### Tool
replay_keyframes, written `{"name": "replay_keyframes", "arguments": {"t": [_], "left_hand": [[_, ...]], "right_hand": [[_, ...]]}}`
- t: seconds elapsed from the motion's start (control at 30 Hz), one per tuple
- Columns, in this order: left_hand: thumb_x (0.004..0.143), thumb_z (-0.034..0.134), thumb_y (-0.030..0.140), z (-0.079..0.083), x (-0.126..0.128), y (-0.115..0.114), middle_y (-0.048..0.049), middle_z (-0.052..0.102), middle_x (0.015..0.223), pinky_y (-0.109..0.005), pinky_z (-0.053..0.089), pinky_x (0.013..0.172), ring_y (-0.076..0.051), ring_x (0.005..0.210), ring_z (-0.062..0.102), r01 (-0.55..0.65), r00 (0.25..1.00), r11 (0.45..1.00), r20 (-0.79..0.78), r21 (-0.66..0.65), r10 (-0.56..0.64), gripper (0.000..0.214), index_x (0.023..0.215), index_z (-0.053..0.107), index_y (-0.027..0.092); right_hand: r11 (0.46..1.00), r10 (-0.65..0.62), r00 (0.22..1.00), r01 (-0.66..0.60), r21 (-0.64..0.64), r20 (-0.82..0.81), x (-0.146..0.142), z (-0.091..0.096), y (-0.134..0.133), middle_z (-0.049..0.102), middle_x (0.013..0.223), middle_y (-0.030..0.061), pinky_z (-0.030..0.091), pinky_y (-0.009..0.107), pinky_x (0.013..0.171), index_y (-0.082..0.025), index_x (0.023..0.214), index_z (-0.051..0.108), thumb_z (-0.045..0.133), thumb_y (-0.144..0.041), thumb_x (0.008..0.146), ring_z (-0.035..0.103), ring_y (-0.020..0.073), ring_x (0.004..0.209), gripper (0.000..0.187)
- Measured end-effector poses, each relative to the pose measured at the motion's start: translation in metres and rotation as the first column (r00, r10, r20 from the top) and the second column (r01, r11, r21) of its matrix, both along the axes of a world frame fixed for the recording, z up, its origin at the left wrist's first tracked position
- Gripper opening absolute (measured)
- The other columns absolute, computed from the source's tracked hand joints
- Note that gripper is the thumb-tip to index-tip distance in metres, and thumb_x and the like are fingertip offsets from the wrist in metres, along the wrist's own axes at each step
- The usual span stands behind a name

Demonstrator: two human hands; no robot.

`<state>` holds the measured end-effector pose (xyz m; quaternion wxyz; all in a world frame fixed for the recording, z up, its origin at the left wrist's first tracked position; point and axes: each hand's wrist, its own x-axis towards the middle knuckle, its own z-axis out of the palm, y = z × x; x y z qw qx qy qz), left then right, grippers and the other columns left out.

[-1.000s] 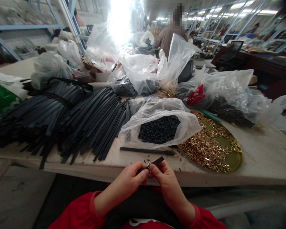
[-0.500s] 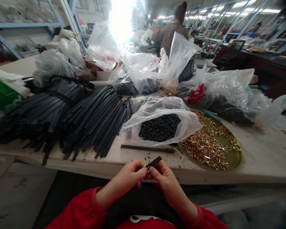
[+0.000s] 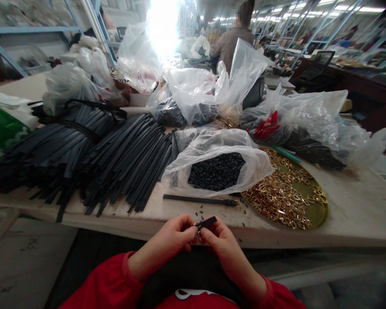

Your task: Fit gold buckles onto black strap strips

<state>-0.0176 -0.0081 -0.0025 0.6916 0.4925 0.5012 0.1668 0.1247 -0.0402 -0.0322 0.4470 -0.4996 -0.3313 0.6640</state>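
My left hand [image 3: 176, 235] is closed in a pinch at a small gold buckle [image 3: 197, 224]. My right hand [image 3: 223, 238] is closed too, its thumb and fingers on a short black strap [image 3: 209, 221] that meets the buckle between my hands. My fingertips partly hide where strap and buckle join. Just beyond them on the table lies a longer black strap [image 3: 196, 200] with a gold buckle at its right end. Behind that, a clear plastic bag [image 3: 176, 180] stands open, full of small black loops [image 3: 216, 171].
Bundles of black straps [image 3: 125, 163] cover the table's left side. A round gold tray [image 3: 323, 206] on the right holds many gold buckles [image 3: 276, 193]. More plastic bags [image 3: 196, 88] are heaped behind. Black scraps lie near the table edge [image 3: 260, 240]. Another person [image 3: 233, 45] is farther back.
The black strap in my hands has tilted flatter, its free end lowered a little. My hands stay almost in the same place. The person behind has shifted slightly.
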Motion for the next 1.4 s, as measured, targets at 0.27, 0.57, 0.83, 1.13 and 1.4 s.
{"name": "replay_keyframes", "arguments": {"t": [0.27,0.57,0.83,1.13,1.4], "left_hand": [[0.074,0.048,0.036,-0.013,-0.001,0.002,0.0079,0.042,0.052,-0.018,0.024,0.04,-0.006,0.041,0.035,0.021,0.998,0.999,-0.063,0.045,-0.018,0.021,0.067,0.041,0.018],[0.072,0.047,0.029,-0.016,0.0,0.008,0.0077,0.037,0.055,-0.019,0.025,0.047,-0.007,0.051,0.034,0.048,0.993,0.988,-0.113,0.149,-0.031,0.015,0.065,0.042,0.017],[0.072,0.048,0.026,-0.012,0.0,0.017,0.0065,0.04,0.059,-0.02,0.029,0.052,-0.009,0.057,0.037,0.07,0.989,0.961,-0.143,0.268,-0.032,0.013,0.064,0.044,0.017],[0.081,0.046,0.035,-0.017,0.002,0.023,0.0065,0.05,0.059,-0.019,0.034,0.049,-0.01,0.053,0.047,0.091,0.993,0.95,-0.1,0.299,-0.064,0.026,0.099,0.049,0.017],[0.08,0.041,0.032,-0.032,0.01,0.03,0.0079,0.044,0.052,-0.017,0.03,0.04,-0.007,0.042,0.04,0.031,0.992,0.973,-0.124,0.228,-0.002,0.023,0.094,0.052,0.017]], "right_hand": [[0.915,-0.121,0.837,-0.115,0.387,0.534,0.004,-0.015,-0.003,0.053,0.069,0.0011,0.04,0.027,0.059,-0.02,0.074,0.051,0.047,-0.035,0.082,0.051,0.0149,0.063,0.018],[0.97,0.093,0.945,-0.157,0.187,0.314,0.007,-0.019,0.008,0.048,0.058,-0.0032,0.04,0.025,0.054,-0.02,0.075,0.044,0.043,-0.04,0.084,0.048,0.0126,0.054,0.022],[0.815,-0.117,0.729,-0.318,0.485,0.674,0.014,-0.021,0.012,0.053,0.07,0.0014,0.036,0.028,0.061,-0.02,0.075,0.051,0.048,-0.025,0.082,0.049,0.0158,0.066,0.009],[0.857,0.222,0.814,-0.426,0.291,0.536,0.033,0.0,0.039,0.055,0.069,0.0003,0.04,0.023,0.058,-0.018,0.082,0.054,0.039,-0.037,0.087,0.052,0.0138,0.064,0.025],[0.865,-0.077,0.037,-0.495,0.086,0.996,0.07,-0.004,0.129,0.061,0.084,0.0052,0.039,0.025,0.07,-0.018,0.081,0.059,0.042,-0.024,0.086,0.057,0.0165,0.079,0.019]]}}
